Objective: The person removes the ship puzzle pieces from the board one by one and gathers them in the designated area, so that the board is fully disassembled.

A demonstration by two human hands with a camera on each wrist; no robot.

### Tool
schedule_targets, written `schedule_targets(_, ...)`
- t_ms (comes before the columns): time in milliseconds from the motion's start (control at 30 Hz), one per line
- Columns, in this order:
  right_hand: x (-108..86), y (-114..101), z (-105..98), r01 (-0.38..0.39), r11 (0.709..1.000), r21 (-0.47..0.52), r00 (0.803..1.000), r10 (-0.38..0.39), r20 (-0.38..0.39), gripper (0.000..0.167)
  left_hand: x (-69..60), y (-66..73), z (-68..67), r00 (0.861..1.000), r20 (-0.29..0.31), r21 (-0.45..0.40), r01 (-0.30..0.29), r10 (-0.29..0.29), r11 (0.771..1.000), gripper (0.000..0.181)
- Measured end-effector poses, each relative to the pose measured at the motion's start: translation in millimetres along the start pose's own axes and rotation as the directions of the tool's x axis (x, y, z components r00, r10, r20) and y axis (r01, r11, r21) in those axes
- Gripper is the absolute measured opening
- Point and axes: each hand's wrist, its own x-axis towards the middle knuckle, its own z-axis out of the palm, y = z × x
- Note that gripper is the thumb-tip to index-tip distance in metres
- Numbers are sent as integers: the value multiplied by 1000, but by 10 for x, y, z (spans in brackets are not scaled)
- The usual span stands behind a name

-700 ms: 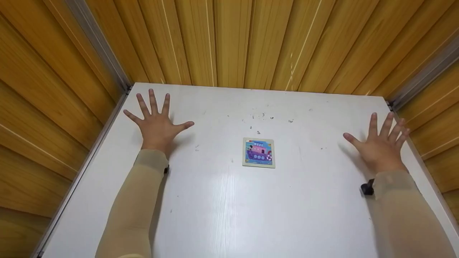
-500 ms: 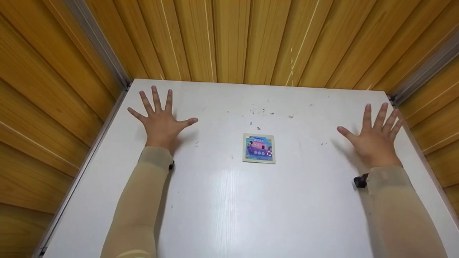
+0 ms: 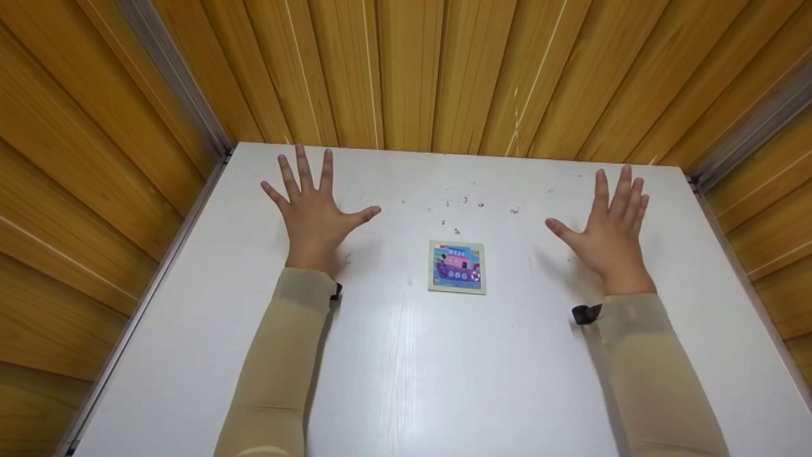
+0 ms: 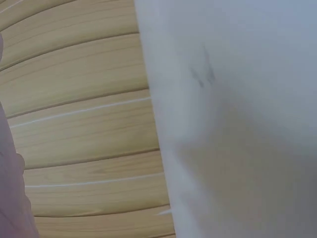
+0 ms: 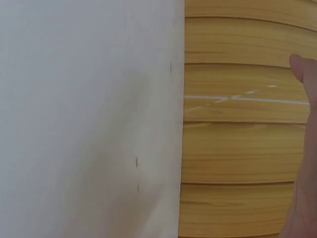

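Note:
In the head view a square picture puzzle [image 3: 457,267] with a pale frame and a purple and pink boat lies flat on the white table [image 3: 457,381], between my hands. To its left my left hand [image 3: 315,219] is held with the fingers straight and spread, touching nothing that I can see. My right hand [image 3: 609,241] is to the right of the puzzle, also with straight fingers and the thumb out, holding nothing. Shadows fall beside both hands. Each wrist view catches only part of its hand at the edge, and the puzzle is in neither.
Dark scuff marks [image 3: 466,200] dot the tabletop behind the puzzle. Wood-look slatted panels [image 3: 406,76] rise along the back and both sides, with grey metal posts [image 3: 174,70] at the corners. A small black device [image 3: 587,313] sits at the right wrist.
Both hands have moved inward, the left hand to the right and the right hand to the left, nearer the puzzle. The puzzle stays in its place on the table.

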Motion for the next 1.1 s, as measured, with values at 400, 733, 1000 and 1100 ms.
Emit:
schedule_targets(400, 73, -595, 222, 112, 985, 133, 973, -82, -214, 130, -129, 322, -180, 995, -102, -178, -19, 1, 984, 126)
schedule_targets(733, -46, -826, 507, 214, 917, 336, 952, -118, -284, 119, -309, 525, -206, 997, -53, -280, -65, 52, 958, 102)
schedule_targets(1000, -106, -920, 792, 157, 811, 563, 987, -117, -107, 106, -339, 631, -35, 961, 161, -412, -141, 224, 900, 113)
schedule_targets(1100, -129, -948, 873, 126, 799, 588, 991, -125, -43, 98, -366, 645, 61, 932, 204, -486, -168, 298, 858, 124)
